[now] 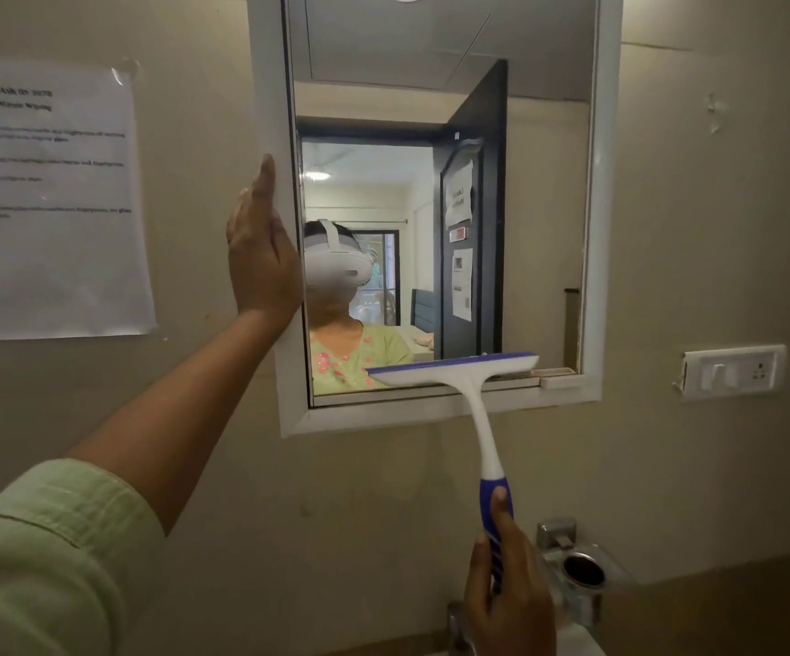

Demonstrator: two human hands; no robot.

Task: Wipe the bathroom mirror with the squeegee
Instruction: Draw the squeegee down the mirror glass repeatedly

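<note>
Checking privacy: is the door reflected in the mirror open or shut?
Open. In the mirror the dark door stands swung aside, and a lit room shows beyond it.

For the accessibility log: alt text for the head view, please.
The right hand holds a blue-and-white squeegee, blade at the bottom edge of the bathroom mirror. The left hand rests flat on the white frame; a printed sheet hangs to its left.

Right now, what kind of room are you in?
Most likely a bathroom. A white-framed mirror hangs on the wall, a chrome cup holder is fixed below it, and the right hand holds a squeegee at the glass's lower edge.
</note>
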